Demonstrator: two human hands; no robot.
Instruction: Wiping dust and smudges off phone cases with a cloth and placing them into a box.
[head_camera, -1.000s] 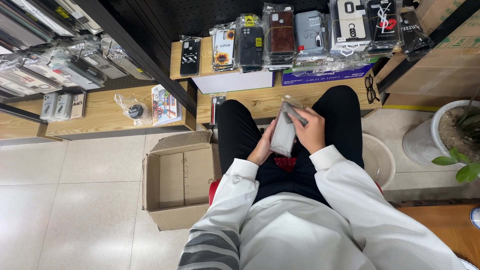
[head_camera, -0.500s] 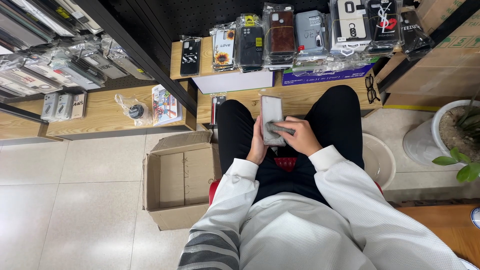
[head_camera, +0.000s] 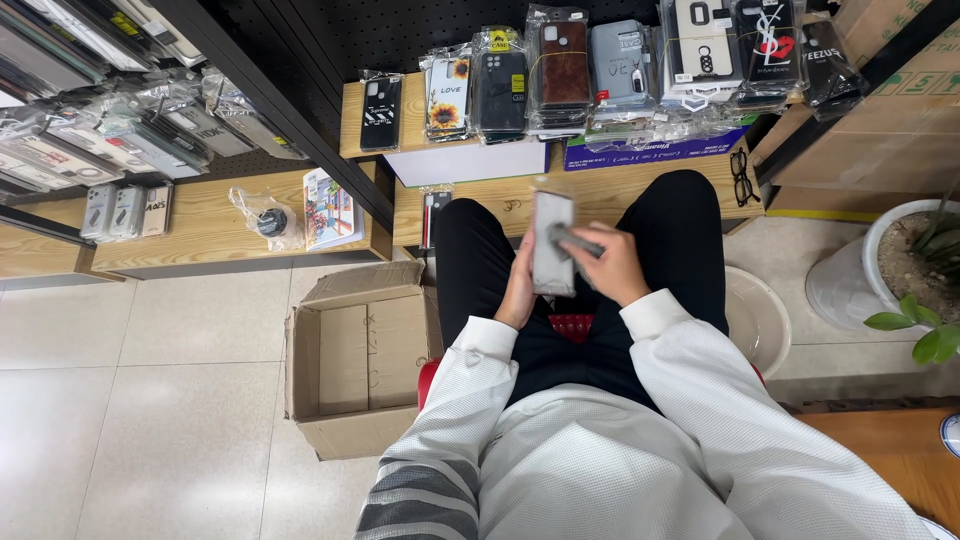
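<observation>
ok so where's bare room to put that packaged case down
The lower wooden shelf is bare between the knees and the glasses. The open cardboard box is empty, and the tiled floor left of it is free. The upper shelf is crowded with bagged cases.

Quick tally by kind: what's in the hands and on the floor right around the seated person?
Packaged phone case, held in left hand: 1
Grey cloth, in right hand: 1
Open cardboard box: 1
Beige basin: 1
White plant pot: 1
Total: 5
</observation>
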